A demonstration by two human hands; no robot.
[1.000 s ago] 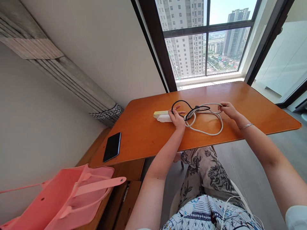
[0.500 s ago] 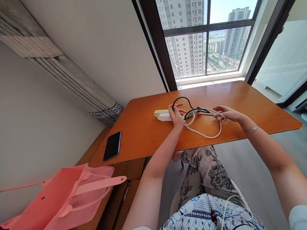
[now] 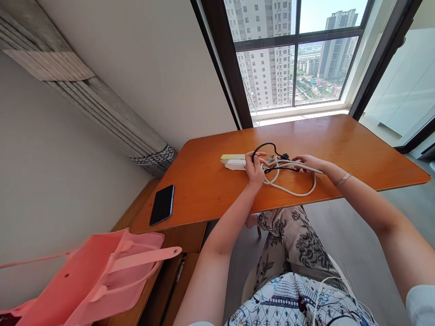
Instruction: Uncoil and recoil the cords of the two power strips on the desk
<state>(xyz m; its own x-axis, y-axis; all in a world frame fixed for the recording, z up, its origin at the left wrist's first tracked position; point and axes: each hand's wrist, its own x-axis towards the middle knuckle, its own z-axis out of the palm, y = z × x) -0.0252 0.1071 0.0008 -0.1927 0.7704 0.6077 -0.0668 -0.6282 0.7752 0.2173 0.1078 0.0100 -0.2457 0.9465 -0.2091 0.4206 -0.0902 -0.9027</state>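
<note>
My left hand (image 3: 255, 167) is curled around a black cable (image 3: 265, 145) near the ends of two power strips. One power strip is white (image 3: 235, 165); a yellowish one (image 3: 233, 157) lies just behind it. My right hand (image 3: 308, 162) is at the right side of the cable bundle, its fingers closed on the cables, partly hidden under a white cable (image 3: 299, 194) that loops toward the table's front edge. A black plug (image 3: 284, 156) and a plug with metal prongs (image 3: 271, 158) lie between my hands.
The brown table (image 3: 200, 190) has its front edge close to my lap. A dark phone (image 3: 162, 205) lies at its left end. An open pink bag (image 3: 112, 276) stands at the lower left. Behind the table is a window (image 3: 295, 43).
My right hand has moved left into the cable bundle. The black loop by my left hand has dropped lower, and a pronged plug now shows between the hands.
</note>
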